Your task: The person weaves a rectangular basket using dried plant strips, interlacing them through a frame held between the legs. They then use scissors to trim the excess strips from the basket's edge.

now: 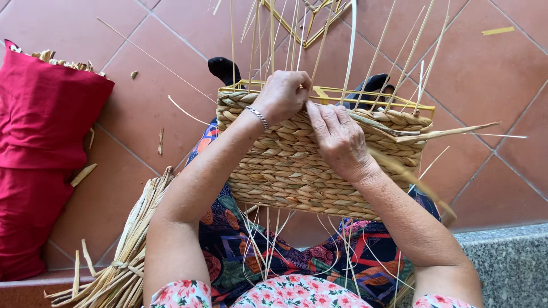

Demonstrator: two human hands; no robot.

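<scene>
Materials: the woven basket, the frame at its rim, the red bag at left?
Tan woven basket: twisted dried plant fibre, matte, braided rows visible. Yellow rim frame: thin rigid bars, probably painted metal wire. Red bag: soft cloth, creased and matte.

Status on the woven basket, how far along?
Done: the basket wall is woven in tight braided rows nearly up to the yellow frame. In hand: the left hand and right hand work the top row at the rim. Left: upright stakes poke out unwoven above, loose ends hang below, and a straw bundle lies on the floor unused.
</scene>
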